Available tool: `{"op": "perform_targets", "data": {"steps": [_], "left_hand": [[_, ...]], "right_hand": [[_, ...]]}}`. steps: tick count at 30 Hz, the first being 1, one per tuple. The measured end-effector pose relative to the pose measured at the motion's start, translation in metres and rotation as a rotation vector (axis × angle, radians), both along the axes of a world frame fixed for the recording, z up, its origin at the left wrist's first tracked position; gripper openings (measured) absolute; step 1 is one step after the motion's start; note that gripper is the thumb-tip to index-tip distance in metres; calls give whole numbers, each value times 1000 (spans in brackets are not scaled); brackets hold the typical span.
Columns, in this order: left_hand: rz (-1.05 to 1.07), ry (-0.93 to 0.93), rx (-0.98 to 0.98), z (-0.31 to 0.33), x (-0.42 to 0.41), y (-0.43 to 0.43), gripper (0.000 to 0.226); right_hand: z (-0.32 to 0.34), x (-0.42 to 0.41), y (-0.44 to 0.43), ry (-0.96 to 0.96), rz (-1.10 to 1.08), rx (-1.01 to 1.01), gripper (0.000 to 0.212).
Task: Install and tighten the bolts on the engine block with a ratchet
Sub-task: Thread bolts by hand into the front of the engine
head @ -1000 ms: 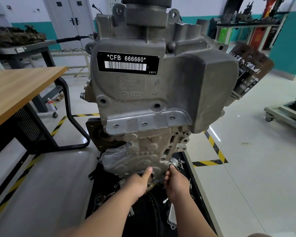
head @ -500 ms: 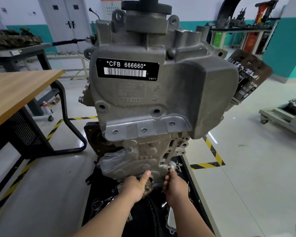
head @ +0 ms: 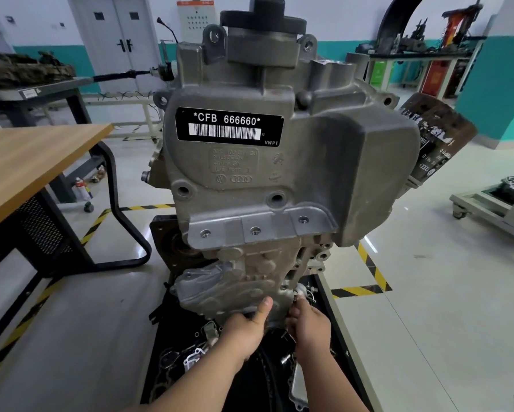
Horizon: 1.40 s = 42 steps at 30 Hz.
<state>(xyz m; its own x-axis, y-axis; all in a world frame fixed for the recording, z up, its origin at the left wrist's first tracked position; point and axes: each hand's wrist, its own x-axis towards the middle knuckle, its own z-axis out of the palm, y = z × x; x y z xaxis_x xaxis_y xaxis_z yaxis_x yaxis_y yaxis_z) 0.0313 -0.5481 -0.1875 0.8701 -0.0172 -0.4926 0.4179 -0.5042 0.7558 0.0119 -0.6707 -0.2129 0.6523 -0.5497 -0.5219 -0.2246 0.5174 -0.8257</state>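
Observation:
A grey cast engine block (head: 279, 173) with a black label "CFB 666660" stands upright in front of me. My left hand (head: 244, 331) grips the block's lower edge, thumb pressed up against the casting. My right hand (head: 309, 325) is beside it at the lower right corner, its fingertips pinching a small metal part (head: 301, 289), seemingly a bolt, against the block. The fingertips hide most of that part. No ratchet shows in either hand.
A black tray (head: 324, 292) under the engine holds loose gaskets (head: 190, 359) and small metal parts. A wooden table (head: 27, 165) with a black frame is at the left. Yellow-black floor tape (head: 368, 275) and a wheeled cart (head: 493, 206) lie to the right.
Both hands stay at the block's lower edge; the view has shifted slightly, and my right fingers have worked a little at the small part.

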Motion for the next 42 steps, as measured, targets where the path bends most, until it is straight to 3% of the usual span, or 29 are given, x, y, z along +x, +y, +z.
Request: {"op": "perform_targets", "data": {"steps": [4, 9, 14, 22, 28, 35, 39, 42], "left_hand": [[-28, 76, -119, 6, 4, 5, 51], [-53, 151, -100, 10, 11, 8, 69], [-71, 180, -86, 7, 14, 6, 71], [-85, 182, -84, 4, 17, 6, 70], [-86, 187, -78, 2, 18, 6, 69], [-96, 196, -81, 3, 18, 6, 68], [-93, 197, -71, 3, 17, 6, 67], [-94, 201, -74, 4, 18, 7, 68]], "right_hand": [[2, 1, -1, 25, 24, 4, 27], [-3, 4, -3, 21, 40, 28, 37], [-9, 5, -5, 35, 49, -47, 42], [-8, 8, -3, -47, -38, 50, 31], [-6, 3, -3, -47, 57, 85, 24], [-9, 4, 1, 17, 5, -87, 62], [-10, 5, 0, 113, 23, -217, 54], [-11, 3, 2, 101, -17, -183, 48]]}}
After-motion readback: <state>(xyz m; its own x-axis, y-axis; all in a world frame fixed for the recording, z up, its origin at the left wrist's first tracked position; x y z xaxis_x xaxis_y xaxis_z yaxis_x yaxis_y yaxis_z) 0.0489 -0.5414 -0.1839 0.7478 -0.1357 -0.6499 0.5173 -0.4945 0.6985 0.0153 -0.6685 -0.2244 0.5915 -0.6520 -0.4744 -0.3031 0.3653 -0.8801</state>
